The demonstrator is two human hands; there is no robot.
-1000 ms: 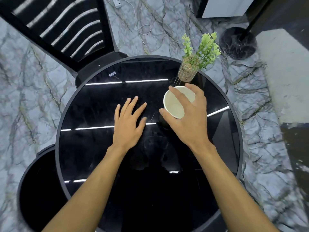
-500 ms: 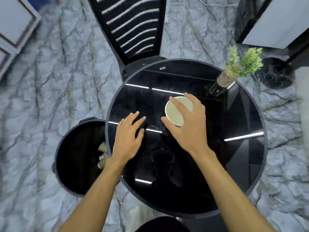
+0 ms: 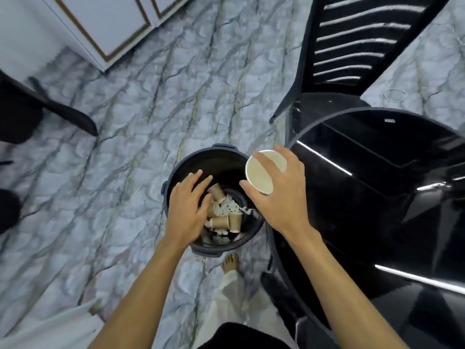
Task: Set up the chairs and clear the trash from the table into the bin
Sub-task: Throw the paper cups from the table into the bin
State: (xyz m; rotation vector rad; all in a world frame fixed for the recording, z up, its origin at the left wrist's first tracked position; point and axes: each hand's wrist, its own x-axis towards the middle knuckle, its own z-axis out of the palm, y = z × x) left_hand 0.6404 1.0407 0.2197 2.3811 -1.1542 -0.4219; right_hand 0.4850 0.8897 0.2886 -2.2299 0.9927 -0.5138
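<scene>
At frame centre the right hand [image 3: 279,195] grips a white paper cup [image 3: 263,172] over the black bin [image 3: 176,172], seemingly ready to drop it, while the empty left hand [image 3: 187,210] hangs spread above it.

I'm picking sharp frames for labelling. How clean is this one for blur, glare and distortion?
Head view: motion blur smears the floor and cabinet at left; the right hand, cup and bin are only slightly soft. Bright streaks of glare cross the glossy table. Wide-angle distortion bends the chair and table rim.
</scene>
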